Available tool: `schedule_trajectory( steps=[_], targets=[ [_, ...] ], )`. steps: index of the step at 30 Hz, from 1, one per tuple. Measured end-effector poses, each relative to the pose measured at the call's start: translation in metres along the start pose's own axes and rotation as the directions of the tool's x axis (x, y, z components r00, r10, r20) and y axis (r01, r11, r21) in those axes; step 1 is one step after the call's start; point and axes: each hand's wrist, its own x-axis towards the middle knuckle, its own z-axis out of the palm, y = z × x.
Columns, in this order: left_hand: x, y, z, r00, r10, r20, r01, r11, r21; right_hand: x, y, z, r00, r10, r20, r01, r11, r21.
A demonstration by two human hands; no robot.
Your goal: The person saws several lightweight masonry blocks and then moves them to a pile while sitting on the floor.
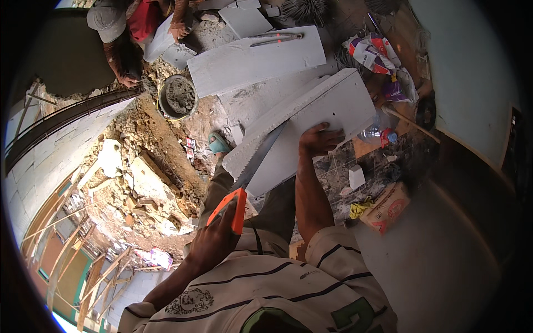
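Observation:
My left hand (pixel 217 237) is wrapped round the orange handle of a hand saw (pixel 240 212). The saw's grey blade slants up and away across a white lightweight block (pixel 333 105), set into the block near its left side. My right hand (pixel 321 139) lies on the block's upper face with its fingers stretched out, pressing flat. Beneath and beyond this block are other white blocks; a pair of pincers (pixel 277 39) with a red mark rests on the farther block (pixel 252 58).
A bucket of wet mortar (pixel 179 97) stands at the far left, near a co-worker's hands (pixel 179 29). Rubble (pixel 147 183) covers the ground at left. To the right are a plastic bottle (pixel 383 136), a printed sack (pixel 377 55) and a cardboard box (pixel 386 206).

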Motion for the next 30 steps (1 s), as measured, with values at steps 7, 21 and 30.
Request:
schedule_trajectory(
  steps=[7,21,30],
  targets=[
    [0.138,-0.015,0.048,0.979,-0.194,0.069,0.190,0.980,0.061,-0.014,-0.019,-0.013,0.996,-0.002,0.090,0.000,1.000,0.025],
    [0.101,-0.016,0.031,0.947,-0.265,0.183,0.246,0.962,0.121,-0.011,-0.016,-0.023,0.997,0.019,0.073,-0.025,0.997,0.072],
    [0.132,-0.007,0.058,0.989,-0.145,0.002,0.145,0.989,0.037,0.033,-0.080,-0.029,0.217,-0.969,-0.116,0.975,0.209,0.074]
  ],
)
